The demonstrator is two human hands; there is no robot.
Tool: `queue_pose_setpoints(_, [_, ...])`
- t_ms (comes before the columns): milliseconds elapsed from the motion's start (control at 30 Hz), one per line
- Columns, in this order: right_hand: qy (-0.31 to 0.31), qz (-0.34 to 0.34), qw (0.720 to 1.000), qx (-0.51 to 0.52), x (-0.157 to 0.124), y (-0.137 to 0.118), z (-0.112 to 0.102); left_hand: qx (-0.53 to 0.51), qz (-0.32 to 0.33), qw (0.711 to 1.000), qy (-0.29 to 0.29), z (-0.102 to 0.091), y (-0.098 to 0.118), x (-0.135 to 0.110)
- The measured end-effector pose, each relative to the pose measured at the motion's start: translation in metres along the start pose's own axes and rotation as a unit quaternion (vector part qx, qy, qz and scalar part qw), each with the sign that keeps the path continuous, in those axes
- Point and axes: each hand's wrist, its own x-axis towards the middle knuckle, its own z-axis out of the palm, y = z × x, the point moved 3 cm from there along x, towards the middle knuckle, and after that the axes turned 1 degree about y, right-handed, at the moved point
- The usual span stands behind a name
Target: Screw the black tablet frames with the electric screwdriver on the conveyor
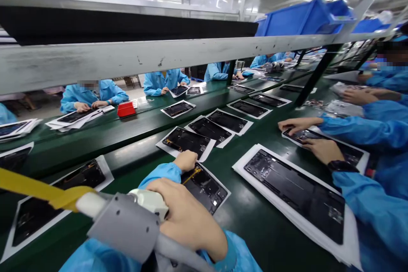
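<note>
My left hand (186, 160) is closed, fingers curled down, at the upper edge of a black tablet back panel (207, 189) with a gold flex strip. What it pinches, if anything, is hidden. Nearer to me, my right hand (191, 214) bends over beside a pale green-white plastic piece (151, 202); its fingertips are hidden there, so I cannot tell whether it grips. In front of both sleeves stands a grey block-shaped fixture (126, 225) on a grey tube, with yellow tape (35, 187) running off left. Another panel (185, 141) lies just beyond my left hand.
More panels on white sheets lie along the green line (143, 136). A sheet stack with a panel (293, 191) sits right, beside a co-worker's hands (321, 148). A red bin (126, 109) stands across. Overhead runs a shelf rail (127, 59) carrying blue bins (302, 17).
</note>
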Motion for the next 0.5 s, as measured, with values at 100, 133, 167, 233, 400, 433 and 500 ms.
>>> queue_pose_setpoints(100, [-0.009, -0.007, 1.0, 0.006, 0.0, 0.001, -0.002, -0.079, -0.006, 0.997, -0.006, -0.009, -0.018, -0.006])
queue_pose_setpoints(133, [-0.013, -0.008, 1.0, 0.008, -0.001, 0.001, -0.003, -0.108, -0.012, 0.994, -0.011, -0.012, -0.023, -0.008])
queue_pose_setpoints(167, [-0.014, -0.009, 1.0, 0.008, -0.001, 0.0, -0.004, -0.137, -0.022, 0.99, -0.015, -0.014, -0.029, -0.01])
queue_pose_setpoints(233, [-0.01, -0.014, 1.0, 0.003, -0.003, -0.002, -0.005, -0.193, -0.05, 0.98, -0.021, -0.016, -0.04, -0.015])
queue_pose_setpoints(400, [-0.002, -0.018, 1.0, -0.004, -0.007, -0.006, -0.006, -0.303, -0.132, 0.944, 0.008, -0.011, -0.061, -0.027])
queue_pose_setpoints(433, [-0.002, -0.018, 1.0, 0.0, -0.007, -0.007, -0.006, -0.318, -0.147, 0.936, 0.024, -0.009, -0.063, -0.029])
queue_pose_setpoints(500, [0.001, -0.02, 1.0, 0.005, -0.008, -0.008, -0.005, -0.341, -0.177, 0.921, 0.062, -0.005, -0.067, -0.033])
